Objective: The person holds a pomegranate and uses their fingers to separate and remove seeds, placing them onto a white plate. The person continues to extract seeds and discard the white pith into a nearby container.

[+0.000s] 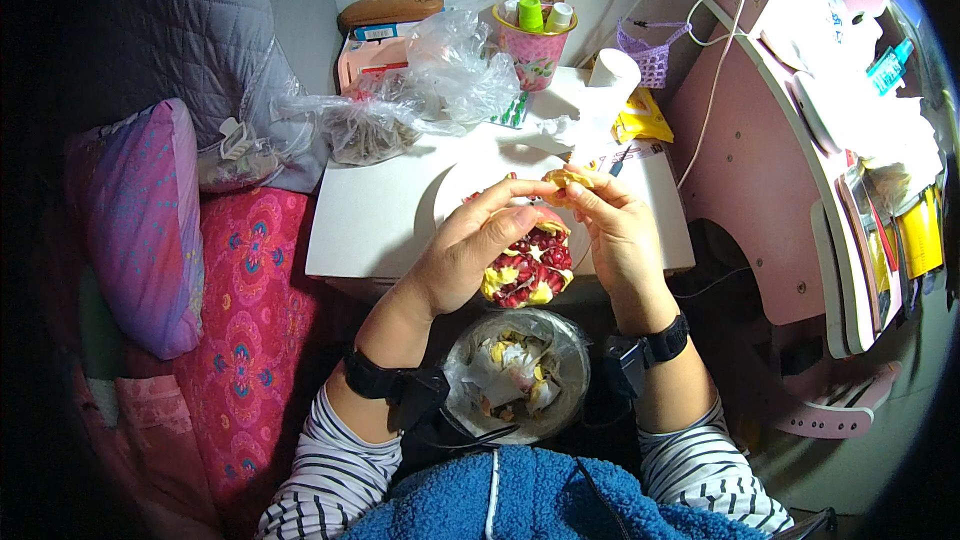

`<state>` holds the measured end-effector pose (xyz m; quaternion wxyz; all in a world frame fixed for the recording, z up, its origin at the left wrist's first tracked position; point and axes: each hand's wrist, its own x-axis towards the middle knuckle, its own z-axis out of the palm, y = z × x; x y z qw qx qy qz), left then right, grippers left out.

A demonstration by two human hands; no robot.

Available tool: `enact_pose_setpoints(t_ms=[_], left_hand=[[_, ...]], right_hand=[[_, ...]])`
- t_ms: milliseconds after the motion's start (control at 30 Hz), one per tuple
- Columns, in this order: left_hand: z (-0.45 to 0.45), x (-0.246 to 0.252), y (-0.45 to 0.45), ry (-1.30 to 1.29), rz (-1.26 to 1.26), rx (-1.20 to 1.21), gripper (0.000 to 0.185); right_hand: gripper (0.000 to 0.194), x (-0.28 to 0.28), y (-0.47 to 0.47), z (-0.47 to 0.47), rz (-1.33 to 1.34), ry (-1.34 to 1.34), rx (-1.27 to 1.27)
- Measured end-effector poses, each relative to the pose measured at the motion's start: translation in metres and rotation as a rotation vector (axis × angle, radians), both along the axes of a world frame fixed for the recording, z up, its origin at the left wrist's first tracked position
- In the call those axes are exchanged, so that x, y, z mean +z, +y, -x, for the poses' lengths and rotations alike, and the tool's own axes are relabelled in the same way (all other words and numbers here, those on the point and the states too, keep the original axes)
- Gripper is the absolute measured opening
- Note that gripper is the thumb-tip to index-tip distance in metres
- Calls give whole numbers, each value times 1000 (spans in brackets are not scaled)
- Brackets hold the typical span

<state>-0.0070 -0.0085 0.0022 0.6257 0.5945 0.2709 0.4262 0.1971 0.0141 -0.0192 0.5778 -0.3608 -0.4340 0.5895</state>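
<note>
My left hand (480,247) is around an opened pomegranate (529,266), its thumb against the rind and its lower fingers hidden. Dark red seeds and pale yellow membrane show on the side facing me. Between the fingertips of my right hand (619,232) is a small yellowish piece of pomegranate peel (566,184). My left index fingertip reaches that piece too. Beyond my hands lies a white plate (454,184), partly covered, with a few red bits on it. Below the fruit stands a waste bin (577,390) lined with clear plastic, holding peel scraps and white tissue.
The white tabletop (360,240) carries plastic bags (457,67), a pink cup (532,52), a white paper roll (615,71) and a yellow packet (643,116). At right rises a pink desk (742,157) with a hanging white cable (724,82). Red patterned bedding (251,300) lies left.
</note>
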Motion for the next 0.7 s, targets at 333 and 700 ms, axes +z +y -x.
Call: enact_pose_setpoints(t_ms=[333,700], left_hand=[[-2,-5,2,53,-65,20,50],[2,-5,7,-267,20,319,45]], right_hand=[[30,-3,2,1,8,49,-8],[20,51,-13,-46,20,-274,457]])
